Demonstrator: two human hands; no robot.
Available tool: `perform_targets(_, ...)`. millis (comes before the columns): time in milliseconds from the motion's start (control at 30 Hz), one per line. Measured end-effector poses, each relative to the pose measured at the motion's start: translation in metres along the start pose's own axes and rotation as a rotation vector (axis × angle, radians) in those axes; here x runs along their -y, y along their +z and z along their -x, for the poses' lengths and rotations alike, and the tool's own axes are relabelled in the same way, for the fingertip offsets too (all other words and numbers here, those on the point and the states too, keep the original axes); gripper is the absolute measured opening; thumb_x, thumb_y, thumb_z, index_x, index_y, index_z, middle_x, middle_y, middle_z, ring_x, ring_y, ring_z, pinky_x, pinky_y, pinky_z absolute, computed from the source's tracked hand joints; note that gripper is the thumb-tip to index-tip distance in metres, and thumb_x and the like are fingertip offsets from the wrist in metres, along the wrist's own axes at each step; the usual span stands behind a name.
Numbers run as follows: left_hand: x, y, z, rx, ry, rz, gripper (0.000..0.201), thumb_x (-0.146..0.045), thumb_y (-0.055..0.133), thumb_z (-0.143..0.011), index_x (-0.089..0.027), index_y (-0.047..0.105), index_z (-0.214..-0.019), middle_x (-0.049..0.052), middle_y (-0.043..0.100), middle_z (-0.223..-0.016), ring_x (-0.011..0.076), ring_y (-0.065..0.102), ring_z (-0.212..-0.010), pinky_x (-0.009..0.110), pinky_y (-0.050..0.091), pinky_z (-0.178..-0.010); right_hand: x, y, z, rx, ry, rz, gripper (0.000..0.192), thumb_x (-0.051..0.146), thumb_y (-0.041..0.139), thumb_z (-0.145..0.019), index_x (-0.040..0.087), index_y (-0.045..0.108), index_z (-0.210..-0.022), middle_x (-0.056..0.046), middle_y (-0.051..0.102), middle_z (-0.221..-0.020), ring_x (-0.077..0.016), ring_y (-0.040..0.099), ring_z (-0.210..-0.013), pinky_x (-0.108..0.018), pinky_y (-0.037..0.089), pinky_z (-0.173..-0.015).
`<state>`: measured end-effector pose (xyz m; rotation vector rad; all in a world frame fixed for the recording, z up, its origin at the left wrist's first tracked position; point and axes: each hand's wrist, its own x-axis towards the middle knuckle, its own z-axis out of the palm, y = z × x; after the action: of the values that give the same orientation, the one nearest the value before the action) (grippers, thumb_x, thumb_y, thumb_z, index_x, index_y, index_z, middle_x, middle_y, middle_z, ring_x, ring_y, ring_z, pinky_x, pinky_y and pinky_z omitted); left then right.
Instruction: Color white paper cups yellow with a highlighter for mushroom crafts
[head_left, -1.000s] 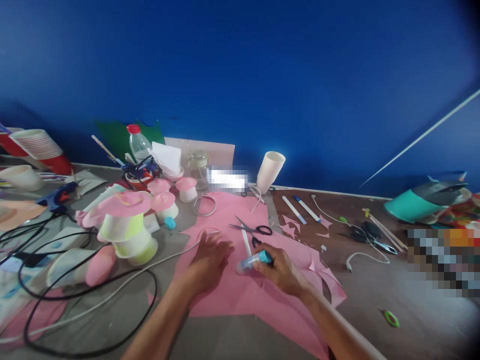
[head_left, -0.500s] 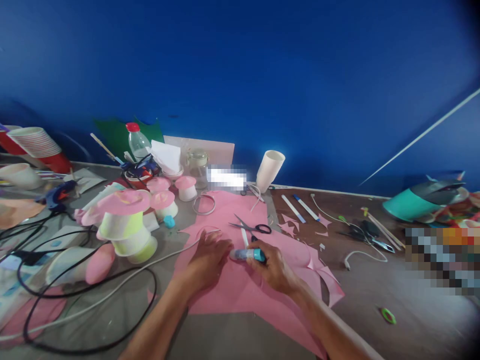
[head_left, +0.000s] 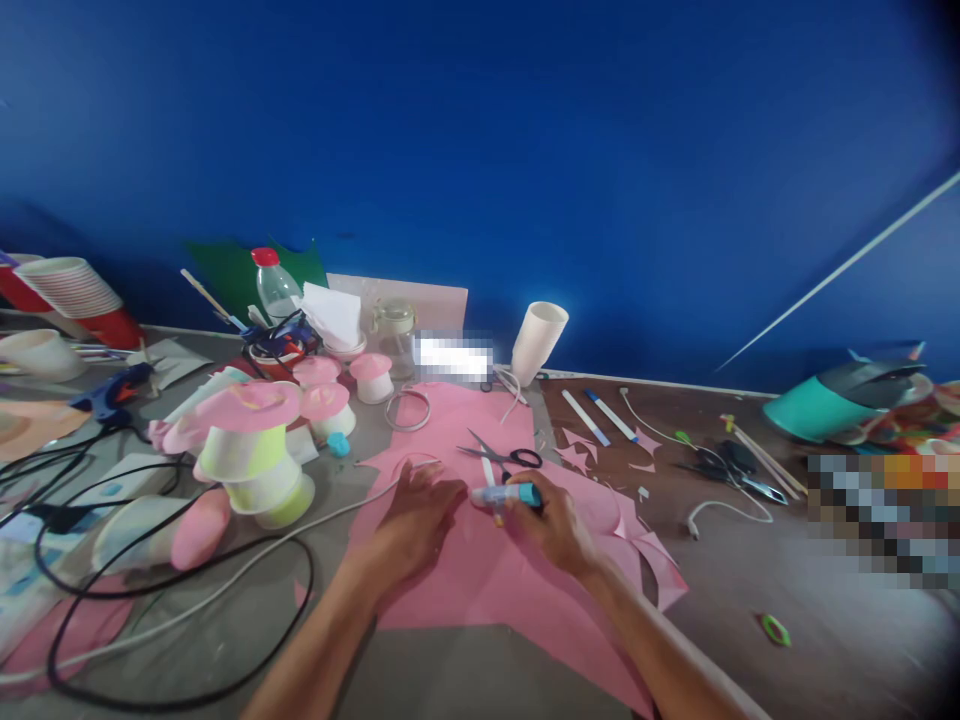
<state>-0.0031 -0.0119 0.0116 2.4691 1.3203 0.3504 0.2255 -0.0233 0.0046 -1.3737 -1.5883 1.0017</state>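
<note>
I am pressing my left hand flat, fingers spread, on the pink sheet that is lying on the worktop, so this grip is apart and holding nothing. My right hand is closing its grip around a glue stick with a teal end, keeping it lying sideways just above the sheet, its pale end pointing toward my left fingers. Just behind the stick, black-handled scissors are resting on the same sheet. The worktop is grey near me and is turning to dark brown on the far right, where pink scraps, white markers and a second pair of scissors are lying. At my left, black and white cables are curling over the surface beside stacked cups with pink tops, and a blue glue gun is lying further away. A white paper cup is leaning near the deep blue wall that is filling the whole background, and a bottle with a red cap is standing there too.
</note>
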Motion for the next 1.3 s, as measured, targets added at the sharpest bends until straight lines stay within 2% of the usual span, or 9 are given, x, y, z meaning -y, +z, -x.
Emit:
perform_targets(167,0.001,0.004,0.001,-0.005,-0.001,0.006,0.040,-0.011,0.046,-0.082,-0.025,0.058,-0.117,0.010,0.061,-0.128,0.0299,0.047,-0.129,0.063,0.026,-0.112,0.013,-0.002,0.008,0.085,-0.060,0.236,0.010,0.026,0.061,-0.079,0.020,0.064,-0.087,0.004,0.056,-0.059,-0.0114,0.046,-0.051,-0.022,0.035,-0.050)
perform_targets(267,0.003,0.007,0.002,-0.011,-0.002,0.017,0.041,-0.010,0.045,-0.083,-0.025,0.057,-0.119,0.011,0.062,-0.128,0.0311,0.045,-0.132,0.064,0.024,-0.112,0.012,-0.011,0.010,0.143,-0.021,0.172,0.010,0.029,0.061,-0.079,0.020,0.064,-0.082,0.005,0.050,-0.057,-0.0106,0.041,-0.051,-0.022,0.033,-0.048)
perform_targets(400,0.004,0.005,0.001,-0.017,0.049,-0.005,0.040,-0.011,0.048,-0.081,-0.023,0.059,-0.118,0.012,0.062,-0.126,0.0320,0.047,-0.128,0.060,0.028,-0.112,0.005,-0.016,0.006,-0.005,-0.006,-0.011,0.022,0.040,0.059,-0.083,0.019,0.063,-0.088,0.003,0.052,-0.063,-0.0121,0.043,-0.053,-0.023,0.035,-0.048)
perform_targets(500,0.001,0.001,0.000,-0.014,0.035,-0.019,0.040,-0.011,0.048,-0.081,-0.023,0.060,-0.117,0.012,0.062,-0.124,0.0314,0.049,-0.126,0.058,0.030,-0.110,0.004,-0.010,0.002,-0.097,-0.060,0.036,0.021,0.038,0.058,-0.083,0.018,0.062,-0.088,0.001,0.056,-0.064,-0.0132,0.046,-0.053,-0.024,0.037,-0.050)
perform_targets(667,-0.002,0.000,-0.001,-0.004,0.004,-0.008,0.038,-0.010,0.047,-0.082,-0.024,0.061,-0.115,0.011,0.063,-0.124,0.0316,0.050,-0.126,0.062,0.028,-0.111,0.013,-0.001,0.003,0.039,-0.094,0.270,0.012,0.027,0.059,-0.079,0.018,0.062,-0.087,0.004,0.055,-0.058,-0.0117,0.045,-0.051,-0.022,0.034,-0.049)
perform_targets(800,0.001,0.003,0.000,-0.003,-0.008,0.015,0.038,-0.011,0.048,-0.083,-0.022,0.059,-0.118,0.012,0.061,-0.128,0.0321,0.047,-0.130,0.062,0.026,-0.113,0.015,-0.010,0.008,0.131,-0.048,0.237,0.010,0.028,0.060,-0.079,0.019,0.063,-0.082,0.006,0.047,-0.054,-0.0101,0.039,-0.049,-0.022,0.030,-0.047)
perform_targets(933,0.004,0.005,0.002,-0.023,0.045,0.011,0.039,-0.011,0.047,-0.082,-0.023,0.059,-0.118,0.011,0.062,-0.125,0.0329,0.047,-0.129,0.061,0.026,-0.113,0.008,-0.016,0.006,0.030,-0.013,0.036,0.019,0.036,0.058,-0.083,0.019,0.062,-0.088,0.004,0.050,-0.060,-0.0121,0.041,-0.052,-0.023,0.034,-0.048)
perform_targets(1033,0.004,0.005,0.002,-0.021,0.046,0.009,0.039,-0.012,0.047,-0.083,-0.024,0.059,-0.118,0.011,0.062,-0.126,0.0326,0.046,-0.129,0.060,0.026,-0.113,0.004,-0.012,0.001,-0.070,-0.039,0.010,0.022,0.040,0.057,-0.084,0.018,0.062,-0.089,0.002,0.053,-0.062,-0.0130,0.044,-0.053,-0.024,0.037,-0.050)
perform_targets(1300,-0.002,-0.001,0.000,0.054,-0.031,0.003,0.040,-0.011,0.046,-0.083,-0.022,0.059,-0.120,0.013,0.059,-0.130,0.0322,0.044,-0.132,0.063,0.024,-0.113,0.009,-0.005,0.004,0.052,-0.087,0.255,0.012,0.028,0.058,-0.081,0.018,0.062,-0.086,0.004,0.053,-0.056,-0.0109,0.042,-0.049,-0.022,0.033,-0.049)
